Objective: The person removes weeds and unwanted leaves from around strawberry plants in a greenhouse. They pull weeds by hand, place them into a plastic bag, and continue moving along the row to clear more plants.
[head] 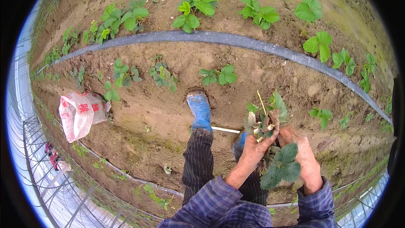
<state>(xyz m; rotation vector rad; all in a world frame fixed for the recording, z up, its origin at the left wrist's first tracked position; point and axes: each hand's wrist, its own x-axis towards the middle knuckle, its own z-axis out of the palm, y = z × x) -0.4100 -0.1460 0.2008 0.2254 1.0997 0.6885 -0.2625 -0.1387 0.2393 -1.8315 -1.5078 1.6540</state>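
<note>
Both hands are together in front of my right leg, gripping one bunch of strawberry leaves point(280, 171) with green and withered brown parts. My left hand point(259, 148) holds the bunch from the left, where dry leaves and pale bits stick out above the fingers. On the other side my right hand point(297, 148) closes around the stems, its fingertips partly hidden. A large dark green leaf hangs down between the wrists. Just beyond the hands, green leaves point(279, 104) rise; whether they are held or rooted I cannot tell.
A white plastic bag point(77, 110) with red print stands on the soil at left. A grey hose point(202, 37) crosses the bed between strawberry plants point(218, 75). My blue boots point(199, 107) stand in the furrow, a white stick point(225, 129) between them. Another person point(53, 156) is far left.
</note>
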